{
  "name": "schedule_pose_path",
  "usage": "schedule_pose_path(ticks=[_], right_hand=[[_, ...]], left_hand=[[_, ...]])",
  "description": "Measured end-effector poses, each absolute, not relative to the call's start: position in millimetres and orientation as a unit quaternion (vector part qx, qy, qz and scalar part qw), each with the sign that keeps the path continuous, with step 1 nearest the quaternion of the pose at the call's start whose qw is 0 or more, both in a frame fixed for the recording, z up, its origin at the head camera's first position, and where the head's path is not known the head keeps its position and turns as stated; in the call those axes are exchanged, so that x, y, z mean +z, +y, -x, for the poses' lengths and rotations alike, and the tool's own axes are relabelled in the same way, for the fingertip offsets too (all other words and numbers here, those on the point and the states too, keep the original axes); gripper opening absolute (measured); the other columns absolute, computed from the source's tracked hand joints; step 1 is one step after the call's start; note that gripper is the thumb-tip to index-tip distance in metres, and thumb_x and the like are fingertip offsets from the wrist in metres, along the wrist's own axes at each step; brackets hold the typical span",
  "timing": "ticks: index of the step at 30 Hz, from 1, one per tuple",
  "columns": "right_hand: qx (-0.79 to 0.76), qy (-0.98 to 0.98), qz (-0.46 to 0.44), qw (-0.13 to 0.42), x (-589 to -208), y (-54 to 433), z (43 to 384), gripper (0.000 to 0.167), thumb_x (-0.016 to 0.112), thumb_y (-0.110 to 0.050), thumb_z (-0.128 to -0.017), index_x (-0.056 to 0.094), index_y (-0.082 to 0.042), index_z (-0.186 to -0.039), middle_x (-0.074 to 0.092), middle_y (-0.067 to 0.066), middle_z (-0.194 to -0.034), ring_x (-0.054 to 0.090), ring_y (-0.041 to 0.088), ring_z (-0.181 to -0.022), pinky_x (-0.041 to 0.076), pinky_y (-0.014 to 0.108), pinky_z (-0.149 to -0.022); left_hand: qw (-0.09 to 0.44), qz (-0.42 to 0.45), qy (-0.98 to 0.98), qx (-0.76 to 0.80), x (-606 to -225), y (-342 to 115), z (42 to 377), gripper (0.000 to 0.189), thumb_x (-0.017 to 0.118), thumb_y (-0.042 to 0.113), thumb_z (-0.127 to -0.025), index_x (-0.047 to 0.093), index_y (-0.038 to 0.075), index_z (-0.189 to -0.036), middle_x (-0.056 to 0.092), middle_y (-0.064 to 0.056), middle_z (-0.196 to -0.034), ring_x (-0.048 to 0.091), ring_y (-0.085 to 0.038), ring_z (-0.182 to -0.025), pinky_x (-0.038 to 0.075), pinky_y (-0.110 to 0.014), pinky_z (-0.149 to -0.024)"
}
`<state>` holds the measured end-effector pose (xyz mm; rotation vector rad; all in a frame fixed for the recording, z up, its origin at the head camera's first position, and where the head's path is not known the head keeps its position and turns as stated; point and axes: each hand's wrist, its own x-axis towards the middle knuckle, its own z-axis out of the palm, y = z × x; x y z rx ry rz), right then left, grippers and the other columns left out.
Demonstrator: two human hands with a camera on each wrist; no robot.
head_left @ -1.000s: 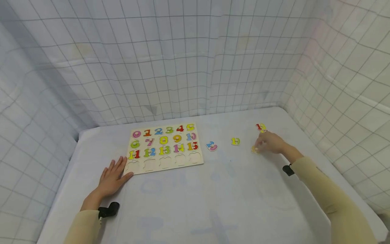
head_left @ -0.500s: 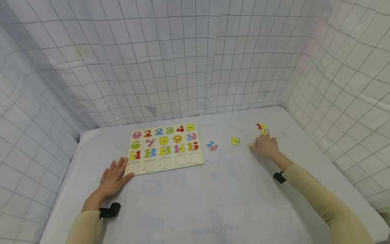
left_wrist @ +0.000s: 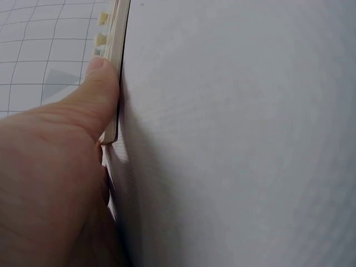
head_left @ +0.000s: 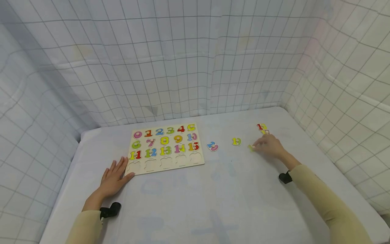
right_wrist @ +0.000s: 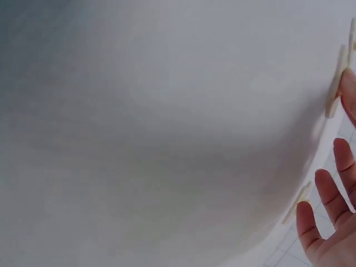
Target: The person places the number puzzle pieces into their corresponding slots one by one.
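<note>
My left hand [head_left: 111, 181] lies flat with spread fingers at the near left corner of a wooden number puzzle board [head_left: 158, 170]. In the left wrist view its thumb [left_wrist: 100, 89] rests against the edge of the board [left_wrist: 119, 50]. Far to the right, my right hand [head_left: 270, 146] pinches a small yellow-green number puzzle piece [head_left: 251, 148] at the tabletop; fingers partly cover it, so its number cannot be read. The right wrist view shows a fingertip against that piece [right_wrist: 334, 92], the other fingers [right_wrist: 332, 194] spread apart. The board's upper three rows hold colourful numbers; its front row shows bare recesses.
A blue-and-pink 20 piece [head_left: 212, 146] and a yellow-green 19 piece [head_left: 236, 141] lie between board and right hand. Beyond that hand are a red-and-yellow piece [head_left: 261, 126] and a partly hidden yellow-and-pink piece [head_left: 265, 131]. Gridded white cloth [head_left: 182, 67] walls the table.
My right hand went slightly left and nearer, then back a little, while the piece at its fingers shifted left and turned. The left hand and board have stayed put.
</note>
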<state>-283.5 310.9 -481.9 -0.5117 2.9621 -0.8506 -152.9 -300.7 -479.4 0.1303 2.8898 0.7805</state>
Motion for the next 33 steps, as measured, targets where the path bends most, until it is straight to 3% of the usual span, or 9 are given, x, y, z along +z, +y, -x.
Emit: schedule_pose_path(ticks=[9, 16, 24, 33], right_hand=[[-0.298, 0.933, 0.198, -0.03, -484.7, 308.9, 280.4, 0.014, 0.075, -0.017, -0.083, 0.075, -0.004, -0.088, 0.057, 0.01, -0.092, 0.048, 0.027, -0.088, 0.035, 0.042, -0.077], [-0.328, 0.917, 0.223, -0.042, -474.6, 273.8, 280.2, 0.012, 0.076, -0.013, -0.081, 0.075, -0.002, -0.088, 0.055, 0.01, -0.089, 0.048, 0.027, -0.087, 0.037, 0.041, -0.077], [-0.313, 0.919, 0.237, -0.036, -461.3, 185.6, 291.1, 0.016, 0.077, -0.023, -0.081, 0.075, -0.008, -0.087, 0.056, 0.012, -0.092, 0.047, 0.029, -0.09, 0.036, 0.039, -0.078], [-0.314, 0.894, 0.316, -0.043, -467.5, 59.6, 298.1, 0.014, 0.076, -0.03, -0.082, 0.076, -0.017, -0.085, 0.055, -0.002, -0.09, 0.048, 0.018, -0.091, 0.038, 0.036, -0.078]], left_hand=[[0.07, -0.045, 0.96, 0.266, -481.2, -299.9, 153.3, 0.083, 0.047, 0.049, -0.096, 0.009, -0.001, -0.15, 0.001, -0.026, -0.154, -0.013, -0.046, -0.137, -0.015, -0.061, -0.103], [0.067, -0.044, 0.961, 0.264, -480.4, -300.3, 153.1, 0.083, 0.048, 0.048, -0.096, 0.01, -0.002, -0.15, 0.002, -0.027, -0.154, -0.012, -0.046, -0.138, -0.015, -0.061, -0.103], [0.068, -0.043, 0.961, 0.266, -475.5, -300.4, 151.6, 0.083, 0.049, 0.049, -0.096, 0.011, 0.0, -0.15, 0.003, -0.026, -0.154, -0.011, -0.046, -0.138, -0.014, -0.061, -0.103], [0.066, -0.041, 0.963, 0.257, -478.4, -301.3, 151.6, 0.082, 0.049, 0.049, -0.096, 0.013, 0.0, -0.15, 0.005, -0.025, -0.154, -0.009, -0.046, -0.138, -0.011, -0.062, -0.104]])
